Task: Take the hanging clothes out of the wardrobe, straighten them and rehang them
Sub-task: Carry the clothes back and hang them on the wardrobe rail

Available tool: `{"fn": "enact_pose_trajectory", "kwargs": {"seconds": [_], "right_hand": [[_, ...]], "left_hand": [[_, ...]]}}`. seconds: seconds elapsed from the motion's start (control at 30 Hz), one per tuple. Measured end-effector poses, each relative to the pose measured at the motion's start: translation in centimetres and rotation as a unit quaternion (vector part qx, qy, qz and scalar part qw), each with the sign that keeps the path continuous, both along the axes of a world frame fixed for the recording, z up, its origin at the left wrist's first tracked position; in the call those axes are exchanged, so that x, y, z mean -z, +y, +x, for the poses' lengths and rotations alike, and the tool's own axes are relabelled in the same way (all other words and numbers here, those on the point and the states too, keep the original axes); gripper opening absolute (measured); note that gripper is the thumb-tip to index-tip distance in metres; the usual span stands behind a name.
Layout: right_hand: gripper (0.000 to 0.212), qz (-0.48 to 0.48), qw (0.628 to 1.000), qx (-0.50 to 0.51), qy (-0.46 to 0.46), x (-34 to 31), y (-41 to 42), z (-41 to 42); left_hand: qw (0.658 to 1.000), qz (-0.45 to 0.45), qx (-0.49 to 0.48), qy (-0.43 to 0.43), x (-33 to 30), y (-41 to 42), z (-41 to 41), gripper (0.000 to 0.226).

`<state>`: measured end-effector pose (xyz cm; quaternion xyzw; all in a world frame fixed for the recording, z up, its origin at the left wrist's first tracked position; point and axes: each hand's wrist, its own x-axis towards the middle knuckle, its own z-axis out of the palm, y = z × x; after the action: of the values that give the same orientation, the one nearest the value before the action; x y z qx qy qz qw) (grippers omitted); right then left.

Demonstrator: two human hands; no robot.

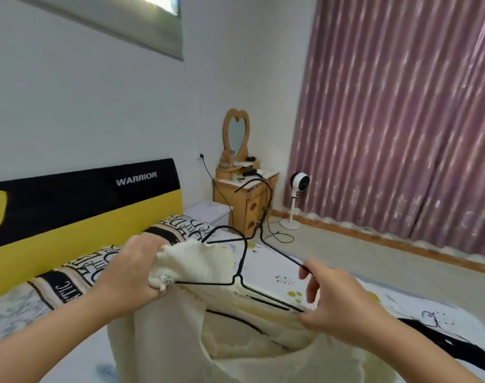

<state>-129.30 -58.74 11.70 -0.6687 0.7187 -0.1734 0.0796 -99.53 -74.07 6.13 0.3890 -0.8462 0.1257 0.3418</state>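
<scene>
A cream knitted garment hangs between my hands over the bed. My left hand grips a bunched shoulder of it together with one end of a black wire hanger whose hook curves up above the fabric. A second black wire hanger stands behind the first, its arm running down to my right hand. That hand pinches the garment's other edge and holds the second hanger's arm. No wardrobe is in view.
The bed with a printed sheet lies right below, a patterned pillow against the black and yellow headboard. A wooden dressing table with a heart mirror, a white standing fan and pink curtains stand beyond.
</scene>
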Motion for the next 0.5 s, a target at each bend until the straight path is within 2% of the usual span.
{"fn": "enact_pose_trajectory", "kwargs": {"seconds": [0.07,0.13,0.27,0.4,0.43,0.5], "right_hand": [[0.059,-0.023,0.998,-0.013,0.061,-0.3,1.8,1.5],[0.063,-0.059,0.993,-0.022,0.099,-0.8,3.5,3.2],[0.039,-0.083,0.993,-0.064,0.051,-2.0,5.9,6.2],[0.036,-0.081,0.988,-0.128,0.021,-2.6,7.3,9.9],[0.043,-0.091,0.985,-0.142,0.03,-2.7,7.5,11.0],[0.078,-0.133,0.975,-0.156,0.089,-2.1,7.8,13.1]], "left_hand": [[1.0,0.002,-0.013,0.01,-0.9,2.8,1.2,0.081],[0.998,-0.01,-0.054,0.015,-1.6,5.5,2.5,0.085],[0.99,0.011,-0.132,0.051,-1.8,10.4,5.8,0.081],[0.981,0.026,-0.182,0.064,-1.4,14.4,10.5,0.075],[0.979,0.031,-0.19,0.067,-1.5,15.3,11.8,0.074],[0.975,0.034,-0.207,0.074,-1.6,16.8,14.4,0.073]]}}
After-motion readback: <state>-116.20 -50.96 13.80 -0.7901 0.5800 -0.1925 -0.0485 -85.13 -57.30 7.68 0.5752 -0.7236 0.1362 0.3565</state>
